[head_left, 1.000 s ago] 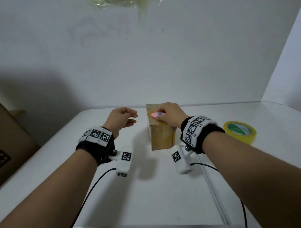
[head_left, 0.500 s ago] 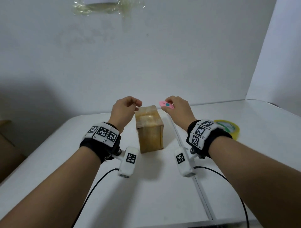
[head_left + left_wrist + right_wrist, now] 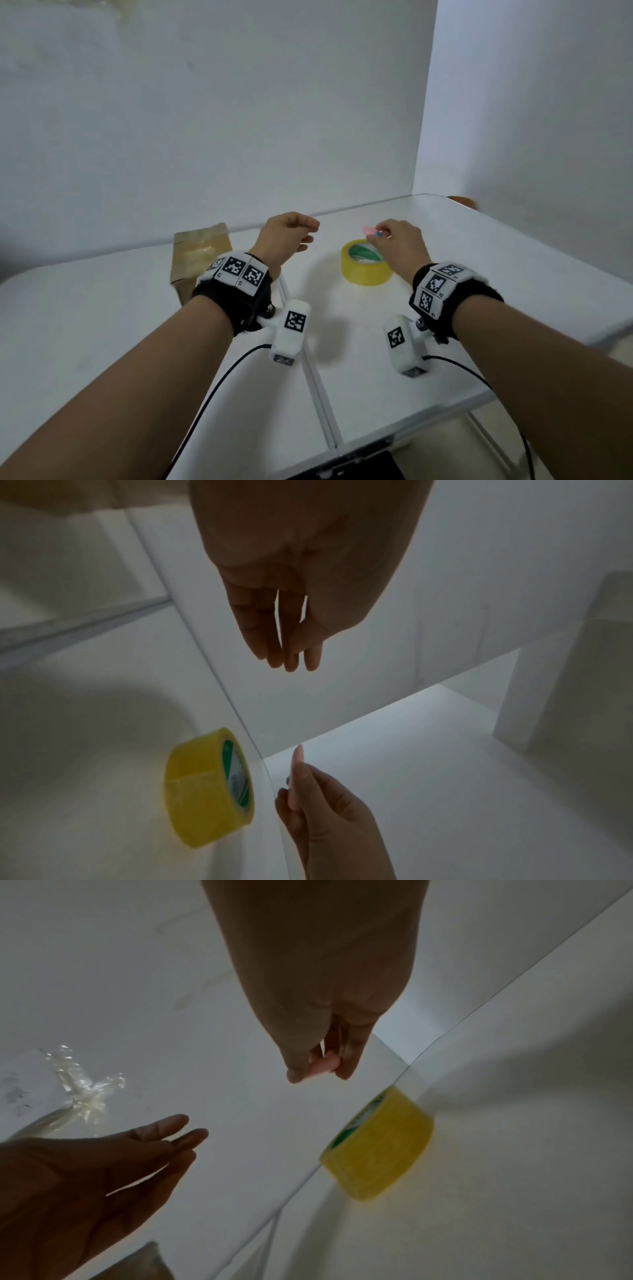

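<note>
Both hands have swung away from the taped box (image 3: 200,253), now at nine o'clock of the left hand (image 3: 282,240), which hangs relaxed, holding nothing. The right hand (image 3: 399,245) pinches a small pink tool (image 3: 371,231) above the yellow tape roll (image 3: 364,275) at its seven o'clock on the tabletop (image 3: 496,274).

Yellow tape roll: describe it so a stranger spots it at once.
On the white table, look right of the centre seam, by the right hand. The yellow tape roll lies flat there: round and bright, unlike the brown box.
</note>
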### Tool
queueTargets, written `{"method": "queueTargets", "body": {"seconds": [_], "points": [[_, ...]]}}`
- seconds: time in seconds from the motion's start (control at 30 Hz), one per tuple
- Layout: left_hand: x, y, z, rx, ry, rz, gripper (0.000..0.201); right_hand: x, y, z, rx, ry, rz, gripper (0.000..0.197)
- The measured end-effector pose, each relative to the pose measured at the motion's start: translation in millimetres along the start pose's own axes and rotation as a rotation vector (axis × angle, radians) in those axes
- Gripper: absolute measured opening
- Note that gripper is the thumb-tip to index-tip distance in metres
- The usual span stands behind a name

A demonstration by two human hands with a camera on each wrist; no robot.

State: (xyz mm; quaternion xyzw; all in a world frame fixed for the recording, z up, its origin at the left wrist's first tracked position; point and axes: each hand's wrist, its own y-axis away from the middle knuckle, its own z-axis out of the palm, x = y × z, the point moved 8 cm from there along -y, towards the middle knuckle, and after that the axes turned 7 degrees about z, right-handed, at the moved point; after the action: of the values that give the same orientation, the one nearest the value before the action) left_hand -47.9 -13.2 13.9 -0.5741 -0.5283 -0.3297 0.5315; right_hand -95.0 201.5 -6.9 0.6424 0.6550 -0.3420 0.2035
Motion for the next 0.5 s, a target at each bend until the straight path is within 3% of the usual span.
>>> {"method": "queueTargets", "body": {"seconds": [0.1,0.37,0.5], "points": [[-18.4,-7.3,19.2,-0.045,0.032,-0.090,0.025,15.5,-6.5,3.1,-0.036,0.016,0.010,0.044],[-39.1,-23.7,36.8,-0.083,0.007,-0.177,0.023,14.0,-28.1,25.4,-0.086,0.147,-0.046,0.025],[-46.2,-29.6,38.7,-0.098,-0.006,-0.198,0.023,19.3,-40.2,42.5,-0.141,0.393,-0.033,0.043]]}}
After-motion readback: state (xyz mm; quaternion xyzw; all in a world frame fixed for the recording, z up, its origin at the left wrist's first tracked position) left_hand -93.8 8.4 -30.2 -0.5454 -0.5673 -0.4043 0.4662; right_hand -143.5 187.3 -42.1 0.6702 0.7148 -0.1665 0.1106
